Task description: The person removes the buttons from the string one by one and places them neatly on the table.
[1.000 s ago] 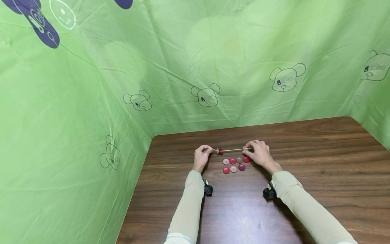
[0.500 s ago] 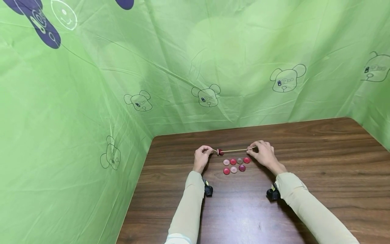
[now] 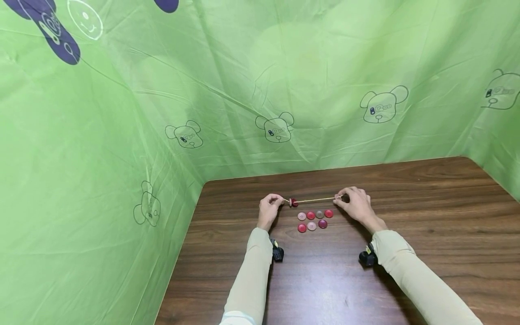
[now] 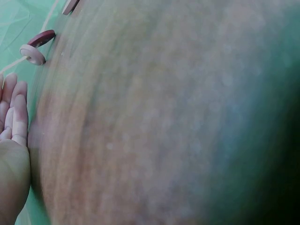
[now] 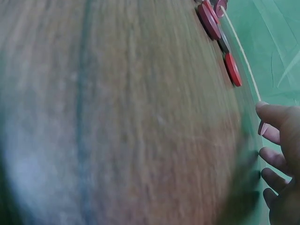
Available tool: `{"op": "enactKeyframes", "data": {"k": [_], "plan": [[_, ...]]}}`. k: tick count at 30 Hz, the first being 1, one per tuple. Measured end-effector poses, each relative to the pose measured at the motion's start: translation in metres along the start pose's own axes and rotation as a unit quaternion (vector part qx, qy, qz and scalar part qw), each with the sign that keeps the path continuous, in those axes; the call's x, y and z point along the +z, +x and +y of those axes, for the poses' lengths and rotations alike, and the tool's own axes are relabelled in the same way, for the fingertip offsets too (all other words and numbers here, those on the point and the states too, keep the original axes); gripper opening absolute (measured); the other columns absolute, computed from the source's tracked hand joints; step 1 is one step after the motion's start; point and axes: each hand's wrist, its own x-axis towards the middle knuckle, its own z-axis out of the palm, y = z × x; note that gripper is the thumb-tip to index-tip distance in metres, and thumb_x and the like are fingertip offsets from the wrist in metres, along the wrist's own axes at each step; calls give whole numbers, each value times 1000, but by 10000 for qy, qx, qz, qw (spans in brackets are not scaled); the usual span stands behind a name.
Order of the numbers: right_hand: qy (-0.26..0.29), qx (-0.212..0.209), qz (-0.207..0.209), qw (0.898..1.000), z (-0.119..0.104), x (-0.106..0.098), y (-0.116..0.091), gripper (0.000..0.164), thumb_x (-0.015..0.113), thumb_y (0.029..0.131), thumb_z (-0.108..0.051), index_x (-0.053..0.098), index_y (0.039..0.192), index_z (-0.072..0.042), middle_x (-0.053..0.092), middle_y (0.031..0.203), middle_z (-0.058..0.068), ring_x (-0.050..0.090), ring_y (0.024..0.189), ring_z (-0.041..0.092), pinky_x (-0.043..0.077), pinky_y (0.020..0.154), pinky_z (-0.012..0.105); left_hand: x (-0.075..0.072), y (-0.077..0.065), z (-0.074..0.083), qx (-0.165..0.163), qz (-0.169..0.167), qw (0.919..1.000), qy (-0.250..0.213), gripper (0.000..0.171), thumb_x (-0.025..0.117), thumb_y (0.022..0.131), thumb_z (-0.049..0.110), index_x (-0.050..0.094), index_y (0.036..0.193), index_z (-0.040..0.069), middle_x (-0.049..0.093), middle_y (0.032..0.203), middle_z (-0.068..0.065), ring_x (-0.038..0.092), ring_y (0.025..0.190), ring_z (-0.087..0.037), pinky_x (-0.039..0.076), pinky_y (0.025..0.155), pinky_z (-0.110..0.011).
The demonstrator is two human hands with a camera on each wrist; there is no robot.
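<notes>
A thin yellow cord (image 3: 314, 200) runs nearly straight between my two hands above the far part of the table. Threaded on it near its left end are a pale pink button (image 4: 33, 55) and a dark red button (image 3: 294, 202). My left hand (image 3: 270, 210) pinches the cord just left of these buttons. At the right, my right hand (image 3: 356, 204) pinches the cord between thumb and finger. A small pinkish edge (image 5: 263, 128) shows by the right fingers in the right wrist view; I cannot tell what it is.
Several loose buttons lie in two rows in front of the cord, among them a grey-brown button (image 3: 319, 214), a purple button (image 3: 322, 224) and a pale pink button (image 3: 311, 226). The brown wooden table (image 3: 317, 280) meets a green curtain (image 3: 243, 149) at the back and left.
My right hand has moved right along the cord, so a longer stretch shows between the hands. My left hand and the threaded buttons stay nearly in place.
</notes>
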Motion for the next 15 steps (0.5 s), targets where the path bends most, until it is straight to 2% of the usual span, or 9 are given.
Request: {"op": "enactKeyframes", "data": {"k": [8, 15], "plan": [[-26, -4, 78, 10000, 5, -2, 0, 31, 70, 86, -33, 65, 105, -9, 59, 121, 21, 42, 116, 47, 28, 88, 59, 1, -1, 1, 72, 22, 10000, 24, 8, 67, 88, 10, 70, 88, 3, 73, 84, -13, 70, 81, -23, 49, 70, -21], [-68, 45, 175, 9998, 9, -6, -1, 30, 70, 86, -32, 66, 104, -9, 59, 120, 22, 42, 116, 47, 28, 87, 59, 0, -1, 1, 91, -21, 10000, 23, 8, 67, 89, 11, 70, 88, 4, 73, 83, -12, 70, 80, -22, 49, 70, -21]]}}
